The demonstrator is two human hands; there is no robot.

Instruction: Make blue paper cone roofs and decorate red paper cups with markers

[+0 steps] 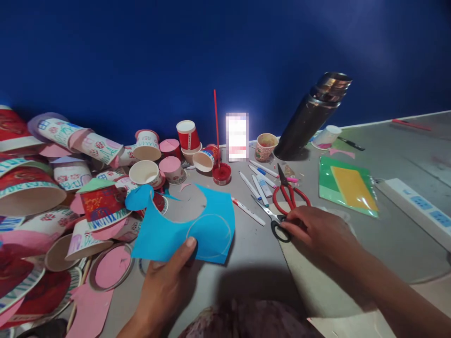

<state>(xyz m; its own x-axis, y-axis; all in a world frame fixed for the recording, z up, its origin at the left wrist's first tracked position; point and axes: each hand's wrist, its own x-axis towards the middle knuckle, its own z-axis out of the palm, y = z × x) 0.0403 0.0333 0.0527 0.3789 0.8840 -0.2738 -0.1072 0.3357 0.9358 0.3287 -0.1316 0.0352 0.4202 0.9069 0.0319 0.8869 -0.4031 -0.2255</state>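
My left hand (165, 277) holds a blue paper sheet (165, 234) by its lower edge, thumb on top. The sheet has a round piece cut out of its top and a circle drawn on its right part. My right hand (317, 230) rests on the grey table, fingers touching the handle of small black-handled scissors (273, 220). Larger red-handled scissors (287, 192) lie just beyond them.
A heap of decorated paper cups (70, 188) and pink paper circles fills the left. Several markers (259, 180), a red paint pot (221, 172) with a stick, a dark flask (310, 117), green and yellow sheets (347, 188), a power strip (419, 209) and a cardboard sheet (317, 281) lie around.
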